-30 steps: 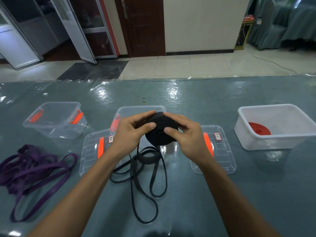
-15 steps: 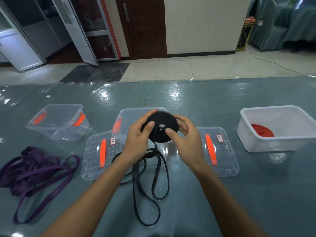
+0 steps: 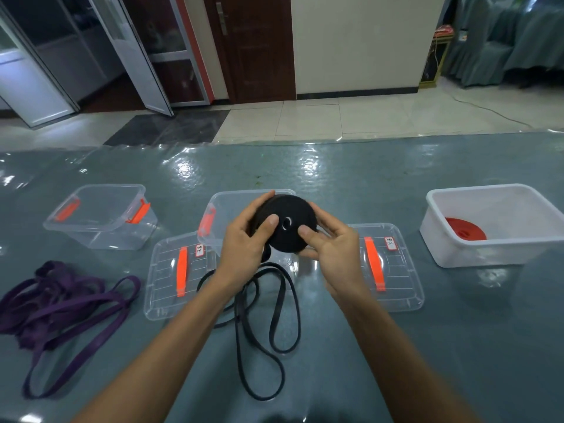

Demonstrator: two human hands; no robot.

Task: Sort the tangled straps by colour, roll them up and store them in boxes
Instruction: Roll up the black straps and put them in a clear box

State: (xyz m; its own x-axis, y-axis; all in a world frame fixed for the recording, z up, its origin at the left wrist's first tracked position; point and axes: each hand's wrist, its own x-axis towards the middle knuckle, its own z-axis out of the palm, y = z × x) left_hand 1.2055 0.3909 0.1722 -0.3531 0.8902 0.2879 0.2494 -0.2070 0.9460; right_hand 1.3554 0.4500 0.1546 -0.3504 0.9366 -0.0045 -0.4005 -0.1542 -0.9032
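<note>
Both hands grasp the black roll (image 3: pixel 285 227), held on edge above the surface (image 3: pixel 335 178). The left hand (image 3: pixel 244 248) curls round its left rim with the thumb on its face, and the right hand (image 3: pixel 332 251) pinches its right side. Below the roll, the loose black strap (image 3: pixel 274 315) trails onto the surface. Far left of the roll lie purple straps (image 3: pixel 61 303). Far right, a white box (image 3: pixel 494 254) holds a red roll (image 3: pixel 464 228).

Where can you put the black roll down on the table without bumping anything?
Bare table lies near you on the right, in front of the white box and right of the right lid. The far strip behind all the boxes is free too. The middle is crowded: loose black strap, left lid, middle clear box. Purple straps fill the left.
</note>
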